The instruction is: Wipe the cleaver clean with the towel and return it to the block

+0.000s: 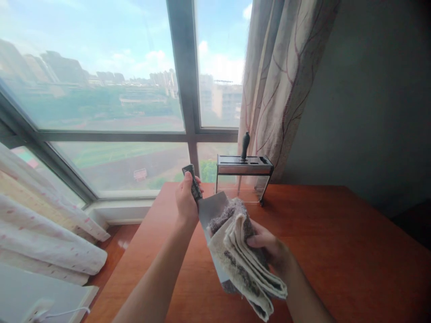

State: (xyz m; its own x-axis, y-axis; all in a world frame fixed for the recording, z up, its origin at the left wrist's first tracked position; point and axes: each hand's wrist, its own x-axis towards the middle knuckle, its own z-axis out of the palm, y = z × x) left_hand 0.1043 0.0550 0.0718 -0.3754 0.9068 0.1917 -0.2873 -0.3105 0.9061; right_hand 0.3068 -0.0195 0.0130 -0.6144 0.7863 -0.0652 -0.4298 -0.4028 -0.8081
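Note:
My left hand [188,197] is closed around the dark handle of a cleaver [213,206], whose broad grey blade points down and toward me above the table. In my right hand [269,244] is a folded cloth [240,251], cream with grey-brown fuzzy patches. The cloth lies against the blade and hides much of it. Beyond my hands stands a knife block [245,167] with a metal top and clear sides; one dark-handled tool [245,146] is upright in it.
The reddish-brown wooden table [336,233] spreads under my hands and to the right. Large windows [111,107] rise behind it. A patterned curtain [279,80] hangs behind the knife block, another curtain [43,229] at the left. A white cable [67,312] runs at the lower left.

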